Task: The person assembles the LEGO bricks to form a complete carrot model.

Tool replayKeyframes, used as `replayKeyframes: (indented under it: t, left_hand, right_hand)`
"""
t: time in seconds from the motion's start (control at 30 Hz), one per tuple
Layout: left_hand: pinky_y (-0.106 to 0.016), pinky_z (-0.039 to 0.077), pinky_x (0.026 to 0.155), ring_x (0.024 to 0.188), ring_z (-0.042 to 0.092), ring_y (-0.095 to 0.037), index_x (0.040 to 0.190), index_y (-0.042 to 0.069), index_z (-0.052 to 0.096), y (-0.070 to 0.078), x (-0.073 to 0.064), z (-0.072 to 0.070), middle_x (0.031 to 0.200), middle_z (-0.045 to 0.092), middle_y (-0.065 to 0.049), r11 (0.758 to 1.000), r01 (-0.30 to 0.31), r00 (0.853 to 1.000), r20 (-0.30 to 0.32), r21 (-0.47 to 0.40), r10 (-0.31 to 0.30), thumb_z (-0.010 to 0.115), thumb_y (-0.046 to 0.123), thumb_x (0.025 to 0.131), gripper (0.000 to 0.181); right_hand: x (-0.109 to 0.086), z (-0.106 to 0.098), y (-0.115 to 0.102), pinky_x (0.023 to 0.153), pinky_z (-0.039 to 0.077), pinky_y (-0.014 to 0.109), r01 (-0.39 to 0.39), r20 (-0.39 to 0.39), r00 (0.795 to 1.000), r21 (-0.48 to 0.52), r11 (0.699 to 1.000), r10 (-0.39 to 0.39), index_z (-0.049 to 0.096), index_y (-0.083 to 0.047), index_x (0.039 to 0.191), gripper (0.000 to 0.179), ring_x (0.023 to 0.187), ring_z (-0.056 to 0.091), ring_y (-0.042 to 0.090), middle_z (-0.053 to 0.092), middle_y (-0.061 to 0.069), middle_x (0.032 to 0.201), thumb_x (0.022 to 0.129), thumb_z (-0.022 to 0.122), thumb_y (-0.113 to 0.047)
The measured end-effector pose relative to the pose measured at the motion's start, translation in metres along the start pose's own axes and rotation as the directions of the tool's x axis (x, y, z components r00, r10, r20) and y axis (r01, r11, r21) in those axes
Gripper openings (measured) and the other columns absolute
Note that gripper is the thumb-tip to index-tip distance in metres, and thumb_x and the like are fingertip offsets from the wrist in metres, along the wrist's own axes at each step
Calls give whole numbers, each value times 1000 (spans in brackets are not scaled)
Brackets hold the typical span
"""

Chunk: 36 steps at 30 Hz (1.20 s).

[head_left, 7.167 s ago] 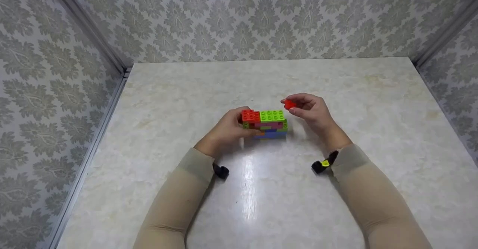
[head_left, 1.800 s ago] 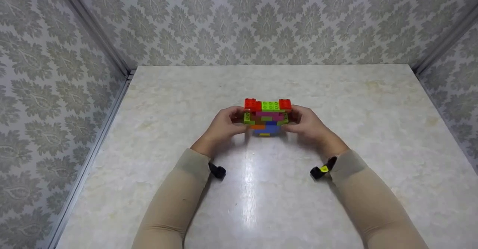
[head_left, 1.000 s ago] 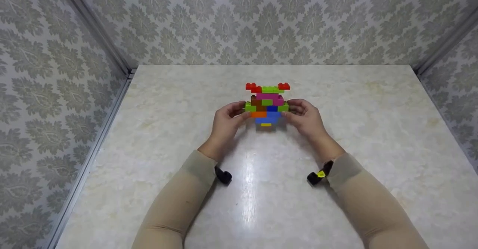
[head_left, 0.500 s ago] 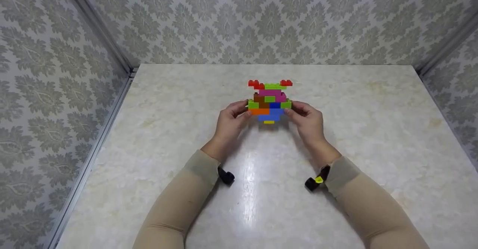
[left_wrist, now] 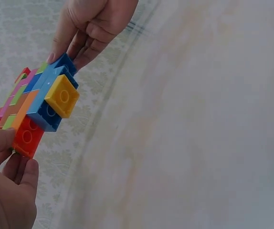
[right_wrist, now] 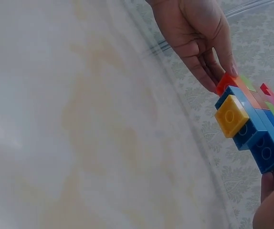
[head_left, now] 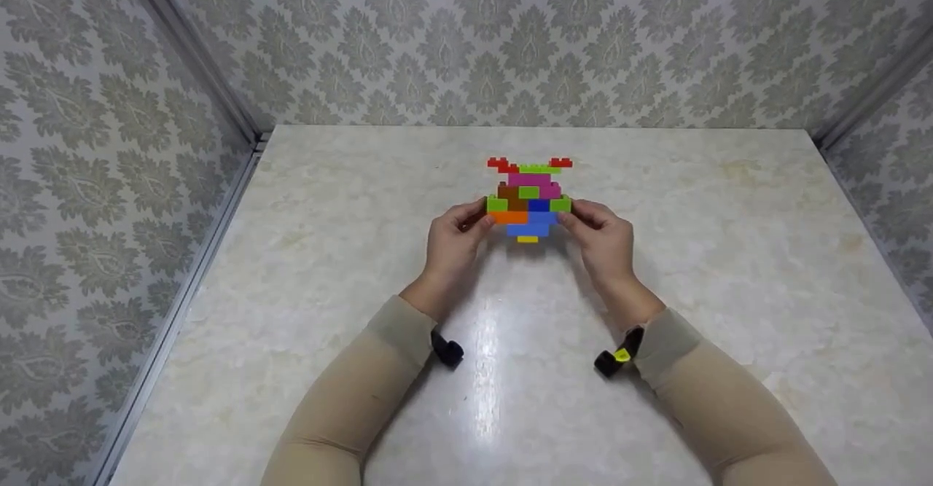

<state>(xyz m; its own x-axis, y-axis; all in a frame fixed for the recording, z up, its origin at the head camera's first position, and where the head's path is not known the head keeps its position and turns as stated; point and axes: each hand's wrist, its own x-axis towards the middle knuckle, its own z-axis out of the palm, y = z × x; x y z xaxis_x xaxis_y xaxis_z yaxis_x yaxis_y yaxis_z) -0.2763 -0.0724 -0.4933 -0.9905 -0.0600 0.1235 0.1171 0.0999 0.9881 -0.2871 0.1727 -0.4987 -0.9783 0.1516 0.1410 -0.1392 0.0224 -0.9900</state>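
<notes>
A flat figure built of toy building bricks (head_left: 538, 192) is held upright between my two hands, in the middle of the head view. Red bricks stick out at its two top corners, and a small yellow brick (left_wrist: 63, 97) forms its bottom. My left hand (head_left: 453, 242) pinches the left side, thumb in front by the orange brick (head_left: 509, 218). On the right side my right hand (head_left: 607, 242) pinches it, thumb on the light blue brick. Both wrist views show the hollow undersides of the lower bricks. The fingers behind the figure are partly hidden in the head view.
A pale marbled table (head_left: 350, 202) lies under the hands. Patterned walls (head_left: 525, 41) stand at the back and both sides. Black straps with small devices (head_left: 447, 351) are on both wrists.
The right hand held a separate red brick, which then sat on the top right corner. Both hands gripped the figure and tilted it up off the table to face the head camera; lately it barely moves.
</notes>
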Motion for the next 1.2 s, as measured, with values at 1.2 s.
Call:
replayKeyframes:
  t: [1.2]
  left_hand:
    - [-42,58,120,137,70,-31,151,3,71,-5,1,6,152,72,-15,986,120,993,2,116,-121,74,8,108,43]
  right_hand:
    - [4,-6,5,91,59,12,-102,119,984,-219,970,130,68,-1,152,50,125,69,27,71,23,149,105,81,-12]
